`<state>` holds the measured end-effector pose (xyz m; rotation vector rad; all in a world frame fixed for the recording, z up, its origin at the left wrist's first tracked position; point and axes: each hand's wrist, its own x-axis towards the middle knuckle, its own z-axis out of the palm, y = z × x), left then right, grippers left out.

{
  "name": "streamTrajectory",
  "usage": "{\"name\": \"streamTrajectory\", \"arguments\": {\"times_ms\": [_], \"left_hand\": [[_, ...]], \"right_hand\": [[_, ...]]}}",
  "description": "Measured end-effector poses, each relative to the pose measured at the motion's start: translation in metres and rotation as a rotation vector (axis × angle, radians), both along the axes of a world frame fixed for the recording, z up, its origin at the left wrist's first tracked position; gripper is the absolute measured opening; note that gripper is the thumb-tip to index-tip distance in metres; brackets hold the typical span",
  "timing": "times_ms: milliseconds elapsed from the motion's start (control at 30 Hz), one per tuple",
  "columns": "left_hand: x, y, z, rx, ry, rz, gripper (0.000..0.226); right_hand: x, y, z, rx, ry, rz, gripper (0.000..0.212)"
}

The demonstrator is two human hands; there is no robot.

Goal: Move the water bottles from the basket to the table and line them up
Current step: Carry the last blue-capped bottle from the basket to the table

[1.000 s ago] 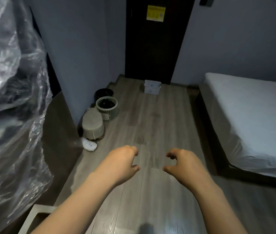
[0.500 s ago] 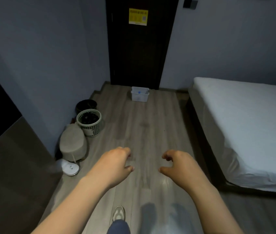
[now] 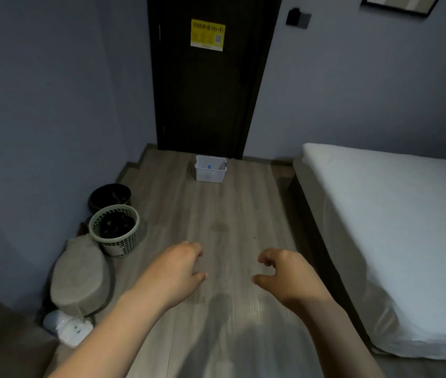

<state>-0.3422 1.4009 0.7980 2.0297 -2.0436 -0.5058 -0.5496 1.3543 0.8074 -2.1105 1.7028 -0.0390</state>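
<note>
A small white perforated basket (image 3: 210, 172) stands on the wooden floor in front of the dark door, far ahead of me. Something blue shows inside it; I cannot make out bottles. My left hand (image 3: 174, 271) and my right hand (image 3: 288, 276) are held out in front of me above the floor, side by side, fingers loosely curled, holding nothing. Both are well short of the basket. No table is in view.
A white bed (image 3: 396, 236) fills the right side. Along the left wall stand a green mesh bin (image 3: 115, 230), a black bin (image 3: 110, 196), a grey cushion-like object (image 3: 80, 276) and a white device (image 3: 69, 327). The dark door (image 3: 208, 77) is closed.
The view has swung right and moved forward: the plastic-wrapped bulk on the left has left the frame and the basket looks nearer. Both hands stay out front, holding nothing.
</note>
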Motion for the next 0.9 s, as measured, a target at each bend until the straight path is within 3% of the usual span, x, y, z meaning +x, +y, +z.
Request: {"name": "streamTrajectory", "arguments": {"times_ms": [900], "left_hand": [[0.085,-0.426,-0.009,0.064,-0.011,0.092,0.037]], "right_hand": [[0.081,-0.453,-0.026,0.006,0.013,0.114,0.042]]}}
